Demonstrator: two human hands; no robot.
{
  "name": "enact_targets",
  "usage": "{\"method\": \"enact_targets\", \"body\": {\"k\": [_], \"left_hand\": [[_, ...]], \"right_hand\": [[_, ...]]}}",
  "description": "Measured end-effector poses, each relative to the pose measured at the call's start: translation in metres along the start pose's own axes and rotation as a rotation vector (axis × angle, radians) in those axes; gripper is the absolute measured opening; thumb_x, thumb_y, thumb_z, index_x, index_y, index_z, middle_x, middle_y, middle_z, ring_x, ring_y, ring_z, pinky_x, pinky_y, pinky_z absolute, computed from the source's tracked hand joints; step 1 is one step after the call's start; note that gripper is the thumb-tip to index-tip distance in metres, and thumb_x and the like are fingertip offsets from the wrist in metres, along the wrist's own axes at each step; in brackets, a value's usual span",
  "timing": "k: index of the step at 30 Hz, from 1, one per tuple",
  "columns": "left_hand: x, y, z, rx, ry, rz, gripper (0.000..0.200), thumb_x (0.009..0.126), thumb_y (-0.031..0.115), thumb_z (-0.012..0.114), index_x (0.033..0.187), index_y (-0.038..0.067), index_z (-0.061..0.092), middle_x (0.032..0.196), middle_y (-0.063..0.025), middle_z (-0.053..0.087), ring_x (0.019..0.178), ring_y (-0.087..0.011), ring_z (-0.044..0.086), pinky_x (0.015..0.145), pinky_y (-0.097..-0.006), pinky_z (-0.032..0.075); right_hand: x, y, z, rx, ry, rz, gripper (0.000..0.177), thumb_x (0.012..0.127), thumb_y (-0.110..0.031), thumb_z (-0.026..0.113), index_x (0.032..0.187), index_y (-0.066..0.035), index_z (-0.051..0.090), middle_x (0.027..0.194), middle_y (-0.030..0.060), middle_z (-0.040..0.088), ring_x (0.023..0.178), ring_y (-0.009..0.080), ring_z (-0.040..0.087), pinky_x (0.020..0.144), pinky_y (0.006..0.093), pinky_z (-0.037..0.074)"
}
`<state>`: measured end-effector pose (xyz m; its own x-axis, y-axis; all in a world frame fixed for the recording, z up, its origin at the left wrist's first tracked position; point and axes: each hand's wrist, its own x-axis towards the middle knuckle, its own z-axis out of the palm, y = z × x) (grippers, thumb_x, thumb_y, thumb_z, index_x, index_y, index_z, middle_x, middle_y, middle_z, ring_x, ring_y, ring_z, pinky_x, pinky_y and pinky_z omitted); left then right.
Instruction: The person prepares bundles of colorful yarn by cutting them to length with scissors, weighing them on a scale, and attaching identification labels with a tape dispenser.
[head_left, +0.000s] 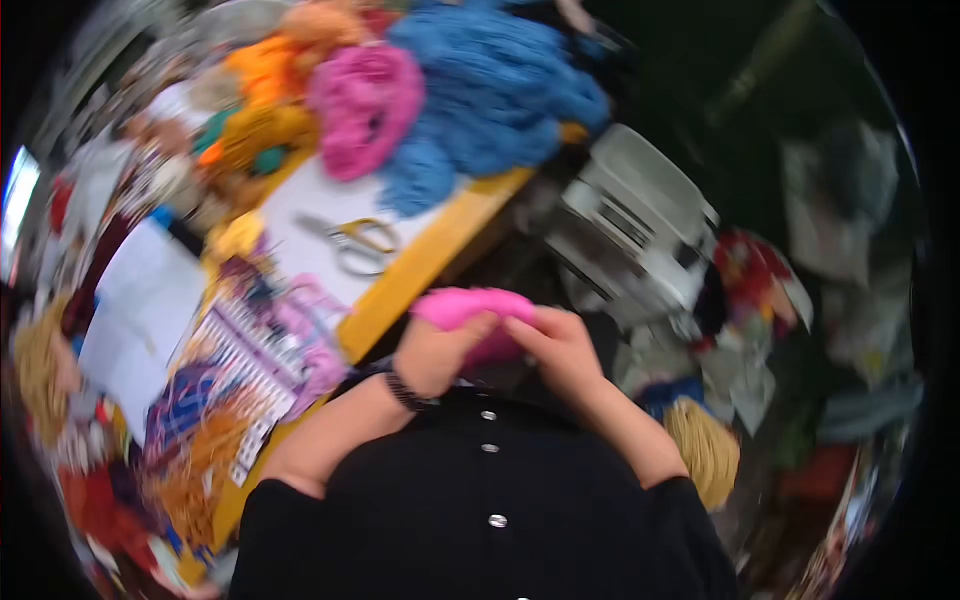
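Note:
Both my hands hold a bright pink bundle (pixel 470 303), which looks like yarn, in front of my black shirt. My left hand (pixel 433 352), with a dark bracelet at the wrist, is closed around its left side. The thumb and fingers of my right hand (pixel 560 345) pinch its right side. Blur hides the strands. Beyond my left hand, scissors (pixel 355 240) with yellow-and-grey handles lie on a white sheet (pixel 295 200) on the table. Farther back sit a pink yarn skein (pixel 368 110) and a large heap of blue yarn (pixel 490 85).
The table's yellow edge (pixel 430 260) runs diagonally just left of my hands. Orange yarn (pixel 265 75), a printed card (pixel 255 365) and a white paper (pixel 140 310) cover the tabletop. To the right stand a grey plastic bin (pixel 640 190) and a tan yarn bundle (pixel 703 455).

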<state>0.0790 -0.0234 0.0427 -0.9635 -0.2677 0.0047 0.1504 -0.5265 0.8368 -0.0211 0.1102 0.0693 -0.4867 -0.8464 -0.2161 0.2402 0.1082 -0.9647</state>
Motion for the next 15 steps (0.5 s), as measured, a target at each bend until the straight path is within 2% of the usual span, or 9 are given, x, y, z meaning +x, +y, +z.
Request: {"method": "enact_targets", "body": {"k": [2,3,4,5,7,8,12,15], "left_hand": [[0.006,0.006,0.002,0.150,-0.013,0.110,0.022,0.091,0.011,0.053,0.104,-0.004,0.064,0.095,-0.0071,0.065,0.089,-0.0153,0.061,0.081,-0.0264,0.046],[0.004,0.002,0.001,0.218,0.055,0.146,0.021,0.090,0.011,0.055,0.103,-0.003,0.064,0.095,-0.0063,0.064,0.088,-0.0144,0.060,0.079,-0.0257,0.045],[0.003,0.002,0.005,0.160,0.061,0.125,0.021,0.090,0.013,0.058,0.102,-0.003,0.065,0.092,-0.0050,0.064,0.086,-0.0130,0.059,0.077,-0.0252,0.045],[0.001,-0.007,0.005,0.111,0.186,0.117,0.021,0.088,0.014,0.061,0.101,-0.002,0.065,0.088,-0.0039,0.064,0.082,-0.0120,0.059,0.075,-0.0244,0.045],[0.002,-0.002,0.009,0.151,0.117,0.125,0.020,0.087,0.013,0.062,0.101,-0.002,0.065,0.087,-0.0035,0.064,0.080,-0.0118,0.059,0.074,-0.0241,0.045],[0.001,0.000,0.010,0.194,0.054,0.143,0.020,0.087,0.012,0.063,0.100,-0.002,0.066,0.086,-0.0031,0.064,0.079,-0.0116,0.059,0.073,-0.0239,0.045],[0.000,-0.005,0.003,0.297,0.106,0.162,0.016,0.086,0.007,0.062,0.099,-0.001,0.066,0.086,-0.0035,0.065,0.079,-0.0114,0.060,0.071,-0.0239,0.046],[-0.002,-0.006,0.008,0.146,0.157,0.141,0.015,0.086,0.006,0.061,0.097,-0.002,0.067,0.085,-0.0050,0.066,0.080,-0.0128,0.062,0.072,-0.0250,0.048]], "right_hand": [[0.003,0.012,-0.006,-0.029,0.031,-0.026,0.022,0.089,-0.016,0.060,0.102,0.002,0.063,0.087,0.0004,0.064,0.078,0.0069,0.058,0.070,0.0230,0.047],[0.002,0.010,-0.003,-0.027,0.066,-0.096,0.023,0.087,-0.012,0.063,0.104,0.003,0.062,0.089,0.0009,0.064,0.079,0.0069,0.059,0.070,0.0233,0.049],[0.003,0.011,0.000,-0.084,0.156,-0.207,0.023,0.084,-0.018,0.066,0.095,0.002,0.063,0.076,0.0034,0.065,0.070,0.0086,0.060,0.062,0.0243,0.049],[0.003,0.011,0.000,-0.134,0.185,-0.234,0.023,0.083,-0.018,0.066,0.093,0.002,0.064,0.076,0.0051,0.066,0.069,0.0086,0.060,0.061,0.0249,0.049],[0.004,0.013,-0.002,-0.231,0.204,-0.259,0.022,0.083,-0.018,0.065,0.091,0.003,0.064,0.077,0.0101,0.067,0.068,0.0088,0.060,0.061,0.0259,0.049],[0.004,0.015,-0.002,-0.231,0.197,-0.257,0.022,0.083,-0.018,0.065,0.091,0.003,0.064,0.077,0.0101,0.067,0.068,0.0088,0.060,0.061,0.0259,0.049],[0.003,0.017,-0.003,-0.212,0.107,-0.200,0.022,0.088,-0.017,0.060,0.096,0.002,0.065,0.077,0.0060,0.067,0.069,0.0076,0.060,0.062,0.0255,0.049],[-0.001,0.019,-0.002,-0.186,0.064,-0.189,0.022,0.090,-0.016,0.057,0.101,0.002,0.064,0.081,0.0030,0.067,0.072,0.0066,0.059,0.064,0.0246,0.049]]}}
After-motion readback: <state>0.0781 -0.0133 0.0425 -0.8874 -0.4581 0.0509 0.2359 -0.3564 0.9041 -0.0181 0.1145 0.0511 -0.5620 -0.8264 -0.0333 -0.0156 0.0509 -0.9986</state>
